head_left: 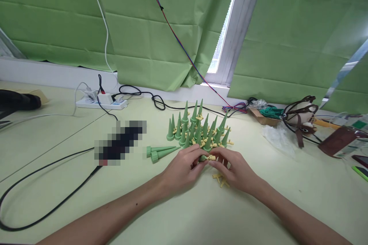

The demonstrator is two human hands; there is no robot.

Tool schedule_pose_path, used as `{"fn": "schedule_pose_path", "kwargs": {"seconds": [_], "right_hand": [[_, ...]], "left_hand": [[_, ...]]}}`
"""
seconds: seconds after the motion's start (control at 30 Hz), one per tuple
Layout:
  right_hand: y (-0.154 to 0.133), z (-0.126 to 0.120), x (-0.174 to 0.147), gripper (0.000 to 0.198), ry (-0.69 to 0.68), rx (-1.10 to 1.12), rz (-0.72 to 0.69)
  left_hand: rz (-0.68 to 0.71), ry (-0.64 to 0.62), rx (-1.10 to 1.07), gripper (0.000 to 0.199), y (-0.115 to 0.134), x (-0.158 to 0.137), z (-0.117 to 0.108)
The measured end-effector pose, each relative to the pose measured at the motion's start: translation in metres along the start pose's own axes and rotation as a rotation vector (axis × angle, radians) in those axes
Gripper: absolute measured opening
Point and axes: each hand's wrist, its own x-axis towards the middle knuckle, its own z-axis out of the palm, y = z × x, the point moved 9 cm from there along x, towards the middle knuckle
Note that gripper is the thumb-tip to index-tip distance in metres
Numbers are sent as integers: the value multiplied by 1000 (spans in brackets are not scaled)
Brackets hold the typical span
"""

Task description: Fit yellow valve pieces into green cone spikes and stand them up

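Note:
Close together over the table, my left hand (184, 165) pinches a green plastic spike (202, 158), mostly hidden by the fingers. At its end sits a small yellow branched fitting (212, 157), gripped between the thumb and fingers of my right hand (239, 169). Just behind both hands stands a cluster of green cone-shaped spikes (206, 125), points up, several with yellow fittings at their bases. Two more green spikes (163, 154) lie flat to the left of the cluster. Loose yellow fittings (223, 182) rest on the table below my right hand.
A pixelated dark object (122, 143) with a black cable lies on the table (184, 214) at left. Behind it is a white power strip (115, 105). To the right are clear plastic bags (277, 138), a cardboard box (263, 117), a bag (301, 113) and a phone (360, 173).

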Motion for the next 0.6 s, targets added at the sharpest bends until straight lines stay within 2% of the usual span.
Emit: {"fn": "schedule_pose_path", "kwargs": {"seconds": [0.33, 0.6], "right_hand": [[-1, -2, -1, 11, 27, -20, -56], [1, 4, -1, 25, -28, -54, -28]], "left_hand": [[-9, -14, -11, 17, -2, 0, 2], [-11, -33, -8, 15, -2, 0, 3]]}}
